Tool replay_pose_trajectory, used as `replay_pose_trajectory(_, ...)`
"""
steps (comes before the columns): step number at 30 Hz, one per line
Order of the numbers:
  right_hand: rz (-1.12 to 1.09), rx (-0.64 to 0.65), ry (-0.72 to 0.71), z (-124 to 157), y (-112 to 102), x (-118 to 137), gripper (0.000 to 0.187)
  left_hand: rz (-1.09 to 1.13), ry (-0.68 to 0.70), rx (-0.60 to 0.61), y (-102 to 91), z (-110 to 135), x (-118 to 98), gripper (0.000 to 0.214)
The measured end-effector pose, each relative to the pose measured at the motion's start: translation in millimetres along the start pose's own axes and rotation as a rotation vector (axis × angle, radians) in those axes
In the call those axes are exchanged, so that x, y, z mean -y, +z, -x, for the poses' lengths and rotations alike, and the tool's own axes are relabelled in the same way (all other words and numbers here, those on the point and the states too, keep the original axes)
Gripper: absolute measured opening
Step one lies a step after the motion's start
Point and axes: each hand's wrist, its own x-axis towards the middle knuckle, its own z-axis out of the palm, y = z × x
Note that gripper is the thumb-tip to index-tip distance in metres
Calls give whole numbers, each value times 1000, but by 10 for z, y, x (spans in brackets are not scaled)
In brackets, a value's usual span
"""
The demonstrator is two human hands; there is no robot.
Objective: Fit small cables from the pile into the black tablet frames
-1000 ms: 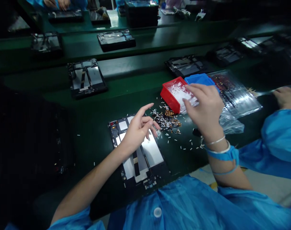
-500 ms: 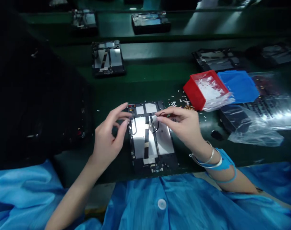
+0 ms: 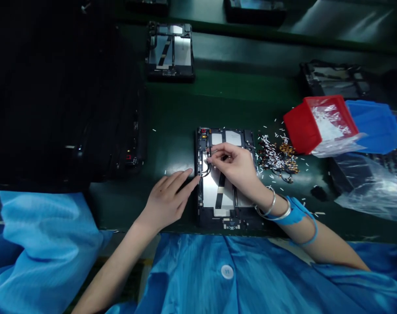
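Note:
A tablet chassis (image 3: 216,192) with silver panels lies flat on the green bench, directly in front of me. My right hand (image 3: 233,168) is over its upper left part, fingertips pinched on a thin black cable (image 3: 204,171). My left hand (image 3: 167,200) rests flat beside the chassis, fingers apart, its tips against the left edge near that cable. The hand holds nothing. To the right of the chassis lies a scattered heap of small white sleeves and gold flex parts (image 3: 277,157). My right palm hides part of the chassis.
A red plastic bin (image 3: 299,128) of white pieces and a blue bin (image 3: 373,126) sit at right, above a clear plastic bag (image 3: 368,189). A tall black stack (image 3: 64,96) rises at left. Further tablet chassis (image 3: 169,52) lie farther along the bench.
My left hand has dropped from above the chassis to lie flat at its left edge. The whole scene has shifted as my head turned, and the chassis now sits more centrally.

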Motion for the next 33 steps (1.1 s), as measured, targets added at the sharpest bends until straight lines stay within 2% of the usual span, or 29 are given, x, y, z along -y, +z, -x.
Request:
replay_pose_trajectory(9,88,41,9,-39,-40,25,18,5,2,29,27,5,-8,44)
replay_pose_trajectory(23,132,78,-4,-50,-65,60,4,-53,19,31,4,-26,-25,41)
replay_pose_trajectory(28,237,113,-28,-141,-171,107,7,-70,-1,38,6,-51,-62,41)
replay_pose_trajectory(33,304,191,-13,-252,-203,105,2,-62,5,30,-34,-122,-109,36)
